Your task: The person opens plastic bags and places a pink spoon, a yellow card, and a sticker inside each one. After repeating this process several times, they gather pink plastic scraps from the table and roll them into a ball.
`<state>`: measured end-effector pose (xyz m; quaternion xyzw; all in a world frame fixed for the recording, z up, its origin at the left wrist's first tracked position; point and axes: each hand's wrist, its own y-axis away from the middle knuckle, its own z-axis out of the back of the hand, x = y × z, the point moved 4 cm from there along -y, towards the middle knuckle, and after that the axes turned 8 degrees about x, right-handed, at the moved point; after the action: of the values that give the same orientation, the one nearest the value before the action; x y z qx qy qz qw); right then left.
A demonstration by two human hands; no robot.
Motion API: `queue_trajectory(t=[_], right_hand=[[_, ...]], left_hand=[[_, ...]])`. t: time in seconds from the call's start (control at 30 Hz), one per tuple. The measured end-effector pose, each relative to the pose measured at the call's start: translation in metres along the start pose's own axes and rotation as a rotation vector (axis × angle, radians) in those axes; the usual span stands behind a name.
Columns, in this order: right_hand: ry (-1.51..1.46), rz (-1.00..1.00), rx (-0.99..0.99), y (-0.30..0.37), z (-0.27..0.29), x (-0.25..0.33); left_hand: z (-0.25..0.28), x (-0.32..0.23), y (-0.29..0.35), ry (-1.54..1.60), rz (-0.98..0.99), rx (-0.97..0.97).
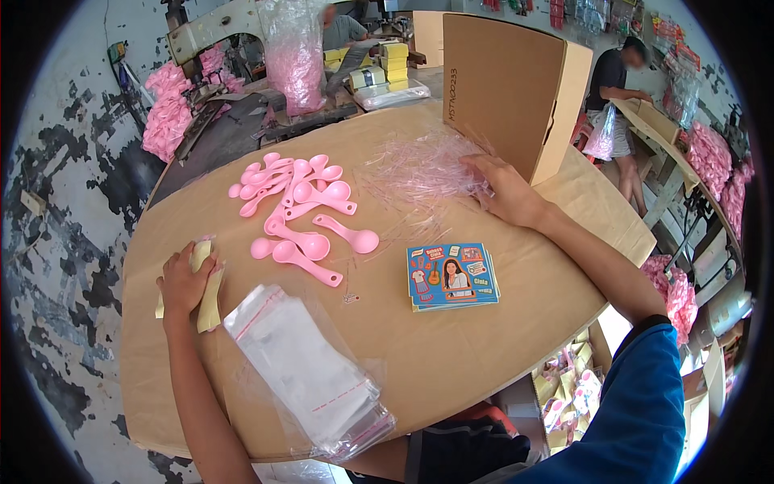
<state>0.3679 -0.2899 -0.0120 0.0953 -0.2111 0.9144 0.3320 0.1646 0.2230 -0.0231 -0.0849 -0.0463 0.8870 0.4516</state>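
Observation:
At the left of the table, my left hand [185, 282] curls over pale yellow paper strips [211, 302], its fingers on one side and thumb on the other. My right hand [504, 189] reaches into a loose heap of thin clear plastic strips [415, 173], fingertips closed on some at its right edge. Between the hands lies a spread of pink plastic measuring spoons [302, 242]. A stack of blue printed cards [453, 278] sits nearer me at centre right. Clear plastic bags [310, 359] lie in a slanted pile at the front edge.
A tall cardboard box [500, 89] stands at the back right of the brown-covered table [387, 339]. Below the right edge, an open carton [568, 391] holds packed pieces. Behind are a sewing-type machine arm [214, 36], a bag of pink items [297, 64] and two other people.

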Motion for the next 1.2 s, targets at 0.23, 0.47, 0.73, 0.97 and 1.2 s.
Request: queue_trajectory(t=[0.23,0.47,0.73,0.97,1.2], right_hand=[[0.094,0.017,0.052,0.009,0.040,0.016],[0.208,0.025,0.191,0.009,0.020,0.011],[0.267,0.029,0.178,-0.027,-0.002,-0.005],[0.325,0.010,0.381,-0.063,-0.021,-0.017],[0.091,0.157,0.260,-0.091,-0.023,-0.027]], left_hand=[[0.001,0.004,0.001,0.003,0.007,0.011],[0.002,0.009,0.000,-0.003,0.022,0.015],[0.000,0.010,-0.002,0.023,0.005,-0.008],[0.004,-0.002,0.009,-0.014,0.025,-0.020],[0.006,-0.003,0.005,-0.022,0.005,-0.065]])
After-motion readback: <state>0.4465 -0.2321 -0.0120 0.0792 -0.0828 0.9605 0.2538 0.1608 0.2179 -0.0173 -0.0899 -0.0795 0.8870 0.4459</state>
